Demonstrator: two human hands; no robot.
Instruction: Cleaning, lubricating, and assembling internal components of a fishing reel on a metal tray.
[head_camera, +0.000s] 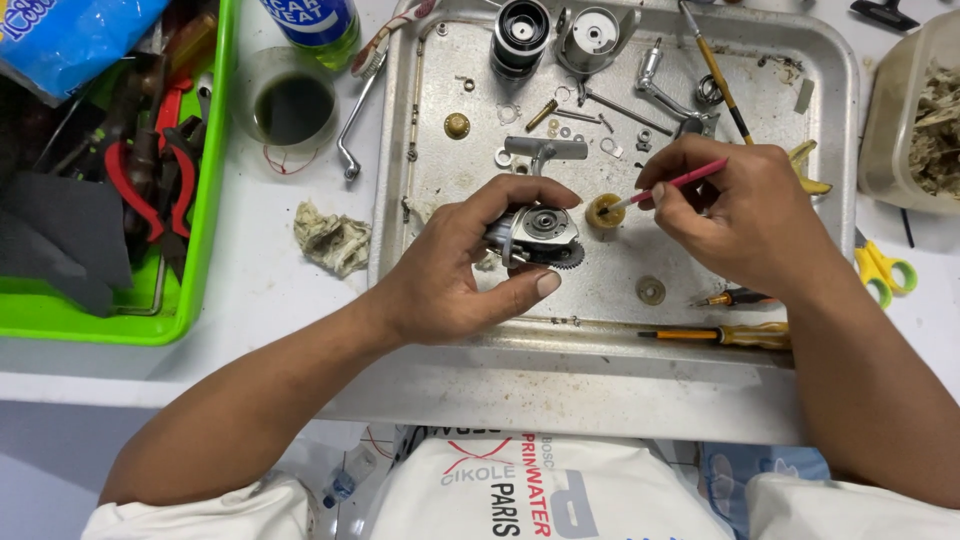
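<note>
**Reel body half stripped, brush at the grease pot**

The fishing-reel body (538, 235) sits over the middle of the metal tray (830, 80), its side open so that a round gear and a toothed wheel show. The left hand (470, 265) has it pinched, thumb beneath and fingers curled over the top. Just to its right, almost touching, stands a small yellowish pot (605, 211); the right hand (745, 215) is closed around a thin pink brush (672, 184) held like a pen, its tip dipped in that pot.

Judging by the layout, disassembly is largely done: spool (520, 35), rotor (592, 35), crank handle (668, 95), washers and screws lie loose across the tray (none yet refitted). Greasing and reassembly appear to remain.

Screwdrivers (725, 335) rest along the tray's near edge. On the white counter (270, 290) are a crumpled rag (332, 238), a glass of dark liquid (290, 103) and a green tool bin (200, 250).
</note>
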